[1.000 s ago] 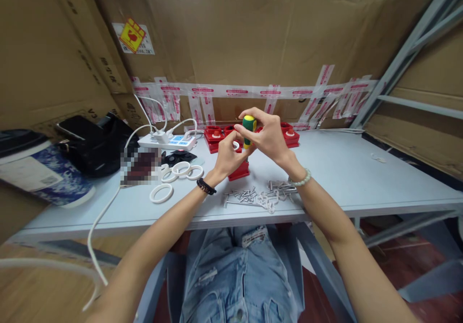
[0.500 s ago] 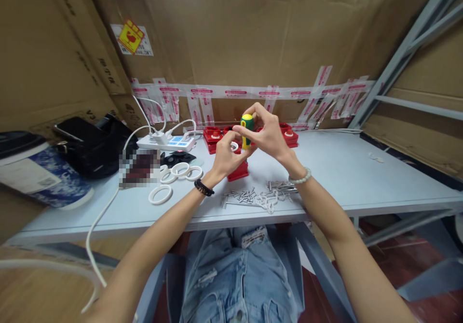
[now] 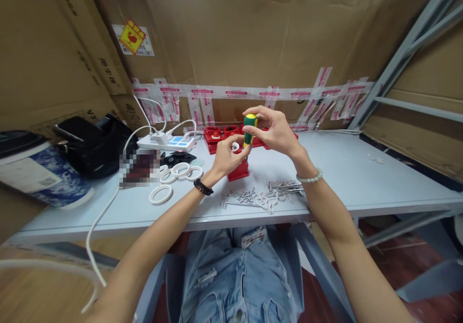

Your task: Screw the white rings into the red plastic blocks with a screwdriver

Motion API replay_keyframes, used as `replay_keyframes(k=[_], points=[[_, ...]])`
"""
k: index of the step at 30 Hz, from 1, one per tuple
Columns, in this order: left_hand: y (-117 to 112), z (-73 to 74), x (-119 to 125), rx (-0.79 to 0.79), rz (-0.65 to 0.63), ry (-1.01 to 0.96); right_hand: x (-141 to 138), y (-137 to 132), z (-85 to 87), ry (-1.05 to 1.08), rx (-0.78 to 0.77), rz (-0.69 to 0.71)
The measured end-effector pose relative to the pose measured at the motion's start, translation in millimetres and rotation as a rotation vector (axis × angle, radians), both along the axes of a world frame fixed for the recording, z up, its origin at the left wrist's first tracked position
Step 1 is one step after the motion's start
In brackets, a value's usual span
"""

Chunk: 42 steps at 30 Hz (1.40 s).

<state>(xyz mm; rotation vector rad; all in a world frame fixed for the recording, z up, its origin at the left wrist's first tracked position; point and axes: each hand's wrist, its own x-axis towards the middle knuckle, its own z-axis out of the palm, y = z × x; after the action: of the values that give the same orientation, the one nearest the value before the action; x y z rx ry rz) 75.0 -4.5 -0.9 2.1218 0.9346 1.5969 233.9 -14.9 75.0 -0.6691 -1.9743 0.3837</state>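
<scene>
A screwdriver [image 3: 250, 129] with a green and yellow handle stands nearly upright over the table. My right hand [image 3: 277, 132] pinches its handle between thumb and fingers. My left hand [image 3: 227, 158] is closed around the upper part of a red plastic part [image 3: 238, 172], its fingertips close to the lower end of the handle. A white ring [image 3: 235, 147] shows between the left thumb and fingers. Where the screwdriver's tip meets the red part is hidden. Loose screws [image 3: 246, 196] lie on the table just below the hands.
Behind the hands stand more red parts [image 3: 213, 142]. Several white rings [image 3: 160, 194] lie to the left, near a power strip [image 3: 168, 142] with cables. A black bag [image 3: 94, 149] and a patterned cup [image 3: 54, 178] stand far left. Cardboard [image 3: 231, 38] walls the table's back.
My right hand has turned on the screwdriver, its wrist swinging slightly right and its fingers shifting around the handle. The handle has moved a little to the right. My left hand stays nearly in place.
</scene>
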Motion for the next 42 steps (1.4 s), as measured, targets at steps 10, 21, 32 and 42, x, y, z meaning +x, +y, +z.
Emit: replay_keyframes(k=[10,21,32,42], points=[[-0.4,-2.8,1.6,-0.012,0.037,-0.042,-11.6,2.8,-6.0,-0.003,0.154,-0.349],[-0.8,-2.0,1.4,-0.006,0.013,0.017,-23.0,-0.1,-11.1,-0.104,0.253,-0.667],[1.1,-1.9,-1.8,0.025,0.047,-0.008,-22.8,-3.9,-12.5,-0.133,0.263,-0.556],[1.5,-2.3,-2.9,0.06,0.067,0.014,-8.2,-2.7,-0.7,-0.113,0.073,-0.081]])
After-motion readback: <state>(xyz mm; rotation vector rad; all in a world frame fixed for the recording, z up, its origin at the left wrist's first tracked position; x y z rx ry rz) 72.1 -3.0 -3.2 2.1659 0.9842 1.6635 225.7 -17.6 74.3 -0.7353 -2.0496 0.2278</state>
